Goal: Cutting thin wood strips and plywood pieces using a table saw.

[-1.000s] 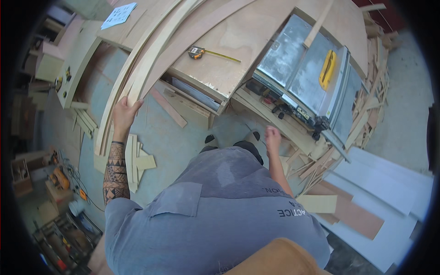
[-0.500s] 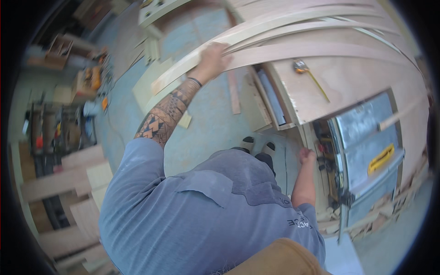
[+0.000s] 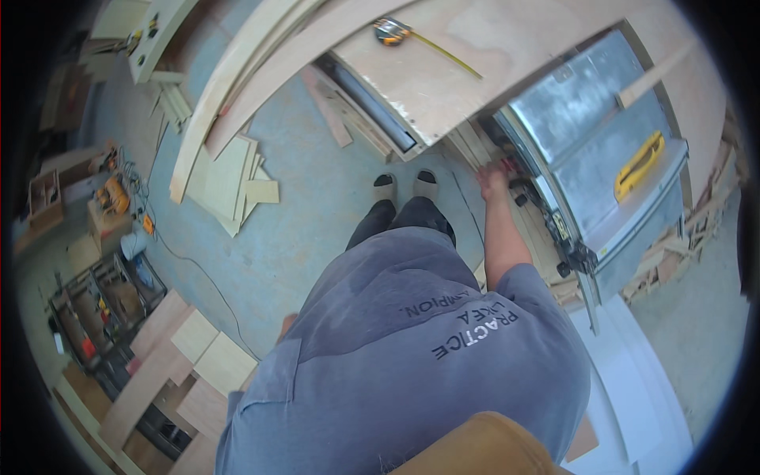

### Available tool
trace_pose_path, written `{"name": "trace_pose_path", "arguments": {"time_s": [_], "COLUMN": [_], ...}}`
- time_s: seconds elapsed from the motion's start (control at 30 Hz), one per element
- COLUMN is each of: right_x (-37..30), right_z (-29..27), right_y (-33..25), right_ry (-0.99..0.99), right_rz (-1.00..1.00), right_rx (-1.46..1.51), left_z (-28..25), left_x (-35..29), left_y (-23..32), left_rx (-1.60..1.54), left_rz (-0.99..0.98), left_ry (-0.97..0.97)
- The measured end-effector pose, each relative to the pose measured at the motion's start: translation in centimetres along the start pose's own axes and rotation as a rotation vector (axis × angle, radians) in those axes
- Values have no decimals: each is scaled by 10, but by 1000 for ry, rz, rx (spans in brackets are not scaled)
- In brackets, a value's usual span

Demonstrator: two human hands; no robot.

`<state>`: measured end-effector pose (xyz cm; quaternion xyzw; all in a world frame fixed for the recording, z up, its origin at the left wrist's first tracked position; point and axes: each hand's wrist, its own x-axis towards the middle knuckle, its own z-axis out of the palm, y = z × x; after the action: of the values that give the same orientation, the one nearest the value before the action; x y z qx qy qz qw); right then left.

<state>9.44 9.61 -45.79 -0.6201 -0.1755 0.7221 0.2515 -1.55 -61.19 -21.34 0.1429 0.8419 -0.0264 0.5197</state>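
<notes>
My right hand [image 3: 494, 179] reaches down beside the front edge of the table saw [image 3: 546, 103], next to a small red part [image 3: 511, 165] under the saw's rail. Whether it touches that part is unclear, and its fingers are too small and partly covered to read. Only a sliver of my left hand [image 3: 287, 324] shows at the left side of my grey shirt; its fingers are hidden. A yellow push block [image 3: 640, 166] lies on the saw's right-hand side. Long thin wooden strips [image 3: 261, 95] lie across the wooden worktop and overhang its left end.
A tape measure [image 3: 391, 32] with its blade pulled out lies on the worktop [image 3: 467, 39]. Pale board offcuts [image 3: 226, 178] rest on the floor to the left. Further left are a tool tote [image 3: 111, 305], a cord [image 3: 207, 273] and stacked boards [image 3: 150, 380]. White sheets [image 3: 633, 388] lie lower right.
My left hand has let go of the wooden strips and dropped to my left side. My right hand has moved forward to the saw's front by the red part. My view has turned.
</notes>
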Motion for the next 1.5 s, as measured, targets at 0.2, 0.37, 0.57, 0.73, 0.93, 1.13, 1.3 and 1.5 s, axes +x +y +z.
{"name": "trace_pose_path", "arguments": {"time_s": [0.2, 0.37, 0.57, 0.73, 0.93, 1.13, 1.3, 1.5], "right_x": [-8, -82, -63, -62, -79, -136, -155, -113], "right_z": [-40, -26, -79, -106, -100, -82, -108, -165], "right_y": [24, -13, -9, 7, 63, 112, 98, 43], "right_ry": [46, 483, 492, 416, 426, 292, 249, 578], "right_rz": [-186, -147, -290, -360, -358, -251, -127, -463], "right_rx": [-940, -1370, -1632, -1502, -1294, -1215, -1264, -1423], "left_z": [36, -99, -165, -123, -76, -98, -156, -177], "left_x": [-6, 45, 38, 44, 62, 103, 110, 97], "left_y": [-12, 144, 146, 31, -85, -96, 15, 118], "left_rx": [-466, -796, -749, -596, -258, -204, -607, -522], "left_rz": [-85, -46, 88, -38, -16, 121, -35, 108], "left_ry": [189, 264, 340, 194, 28, 68, 117, 102]}}
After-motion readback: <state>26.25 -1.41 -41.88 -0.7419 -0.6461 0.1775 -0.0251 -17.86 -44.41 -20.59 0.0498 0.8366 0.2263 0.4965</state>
